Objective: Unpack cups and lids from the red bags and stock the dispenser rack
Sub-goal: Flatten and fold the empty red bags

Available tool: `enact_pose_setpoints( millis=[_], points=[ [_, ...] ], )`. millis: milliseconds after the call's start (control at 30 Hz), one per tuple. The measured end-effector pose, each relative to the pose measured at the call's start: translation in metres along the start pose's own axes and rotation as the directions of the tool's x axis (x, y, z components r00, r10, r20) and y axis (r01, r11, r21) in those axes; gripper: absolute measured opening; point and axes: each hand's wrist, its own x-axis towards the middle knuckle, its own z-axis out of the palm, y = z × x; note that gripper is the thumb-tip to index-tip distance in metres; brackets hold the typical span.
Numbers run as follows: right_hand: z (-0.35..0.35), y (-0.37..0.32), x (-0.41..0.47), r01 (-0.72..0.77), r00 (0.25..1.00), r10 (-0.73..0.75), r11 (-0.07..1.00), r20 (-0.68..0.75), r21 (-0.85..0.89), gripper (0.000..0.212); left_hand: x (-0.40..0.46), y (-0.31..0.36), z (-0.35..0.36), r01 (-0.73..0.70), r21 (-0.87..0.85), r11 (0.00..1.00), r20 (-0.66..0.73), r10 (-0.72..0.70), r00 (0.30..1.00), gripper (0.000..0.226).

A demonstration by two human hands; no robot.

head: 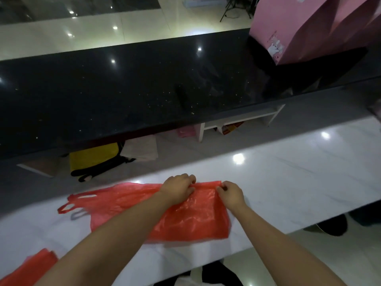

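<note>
A red plastic bag (165, 209) is lying flat on the white marble counter (288, 182), its handles pointing away to the left of the hands. The left hand (178, 188) is gripping the bag's far edge, fingers curled over the plastic in a narrow grip. The right hand (231, 194) is pinching the same edge just beside it, at the bag's far right corner, the fingertips holding a small fold. Both forearms are reaching across the bag. Another piece of red plastic (28, 269) is lying on the counter well to the left of the bag. Beyond the bag, a black glossy counter (123, 89) is carrying a pink paper bag (309, 27) at its far right end.
</note>
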Motion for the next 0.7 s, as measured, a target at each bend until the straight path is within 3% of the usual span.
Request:
enact_pose_setpoints(
  millis=[67,233,433,700],
  points=[
    [-0.004,0.0,0.003,0.023,0.999,-0.023,1.0,-0.032,0.004,0.019,-0.001,-0.002,-0.003,0.04,-0.029,0.999,0.034,-0.039,0.999,0.038],
    [-0.018,0.0,0.013,0.051,0.997,-0.049,0.998,-0.06,0.029,0.019,-0.017,-0.018,-0.009,0.079,0.086,0.993,0.12,-0.089,0.989,0.055],
    [-0.03,0.004,0.025,0.087,0.994,-0.086,0.996,-0.061,0.016,0.017,-0.057,-0.042,-0.008,0.223,-0.11,0.969,0.176,-0.201,0.963,0.051],
    [-0.031,-0.004,0.033,0.104,0.987,-0.1,0.994,-0.124,0.03,0.018,-0.11,-0.067,-0.004,0.386,-0.376,0.843,0.24,-0.314,0.919,0.063]
  ],
)
